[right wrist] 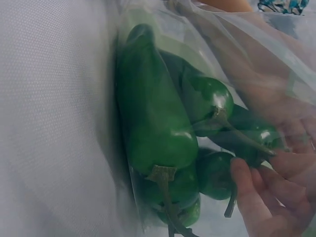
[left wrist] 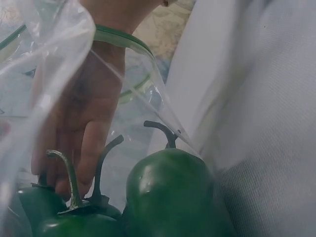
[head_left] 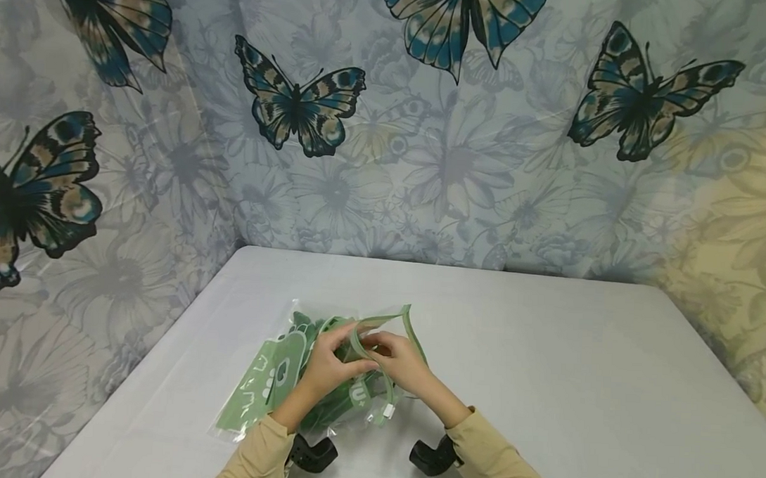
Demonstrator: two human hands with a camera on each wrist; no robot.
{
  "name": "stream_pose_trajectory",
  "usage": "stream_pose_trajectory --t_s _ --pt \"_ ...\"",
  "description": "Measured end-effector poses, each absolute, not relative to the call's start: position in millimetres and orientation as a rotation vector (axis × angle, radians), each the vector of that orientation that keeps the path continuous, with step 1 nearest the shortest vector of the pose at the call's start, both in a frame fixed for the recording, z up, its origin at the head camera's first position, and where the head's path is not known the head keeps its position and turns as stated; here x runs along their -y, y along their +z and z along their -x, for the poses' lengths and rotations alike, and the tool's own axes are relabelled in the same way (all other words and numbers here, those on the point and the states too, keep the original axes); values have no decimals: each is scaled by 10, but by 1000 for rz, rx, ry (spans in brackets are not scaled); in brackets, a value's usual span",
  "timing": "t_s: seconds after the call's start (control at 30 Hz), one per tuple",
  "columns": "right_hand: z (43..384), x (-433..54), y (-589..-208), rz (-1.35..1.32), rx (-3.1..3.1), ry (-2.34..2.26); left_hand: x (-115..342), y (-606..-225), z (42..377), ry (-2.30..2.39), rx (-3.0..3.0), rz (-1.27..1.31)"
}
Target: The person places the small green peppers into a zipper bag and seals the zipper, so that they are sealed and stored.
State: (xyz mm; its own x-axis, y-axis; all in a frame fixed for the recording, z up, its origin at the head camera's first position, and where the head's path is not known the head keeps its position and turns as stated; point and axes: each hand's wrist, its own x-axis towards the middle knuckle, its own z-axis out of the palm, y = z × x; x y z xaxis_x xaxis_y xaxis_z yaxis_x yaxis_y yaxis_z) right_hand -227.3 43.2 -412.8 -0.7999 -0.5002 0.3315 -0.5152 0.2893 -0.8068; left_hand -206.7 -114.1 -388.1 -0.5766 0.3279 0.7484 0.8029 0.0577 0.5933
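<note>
A clear zip bag [head_left: 270, 376] with green print and a green zip edge lies on the table with its mouth spread apart. Glossy green peppers [right wrist: 153, 118] with curved stems are inside it. My left hand [head_left: 331, 364] holds the bag's rim between thumb and fingers, its fingertips partly hidden by plastic. Through the mouth reaches my right hand [head_left: 400, 359]; in the left wrist view its fingers [left wrist: 91, 143] extend down among the pepper stems. In the right wrist view a fingertip [right wrist: 242, 170] is beside a small pepper [right wrist: 215, 175]; contact is hard to tell.
The bag rests on a white table [head_left: 543, 371], left of its middle. A white zip slider [head_left: 388, 411] hangs at the bag's near right side. Butterfly-patterned fabric [head_left: 455, 164] stands behind the table and along its sides. Black wrist mounts [head_left: 435, 455] sit under both forearms.
</note>
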Motion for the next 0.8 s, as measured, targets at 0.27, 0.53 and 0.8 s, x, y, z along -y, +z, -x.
stream_pose_trajectory --t_s 0.27,0.53,0.8 --pt "2273 -430 -4125 -962 2526 1631 1123 -3875 2061 -1442 1934 1140" --pt "2202 -531 -4075 -907 2551 1717 1105 -3892 2065 -1458 1943 1156" --pt "2111 -706 -4023 -922 2508 1732 1085 -3903 2044 -1412 1962 1128"
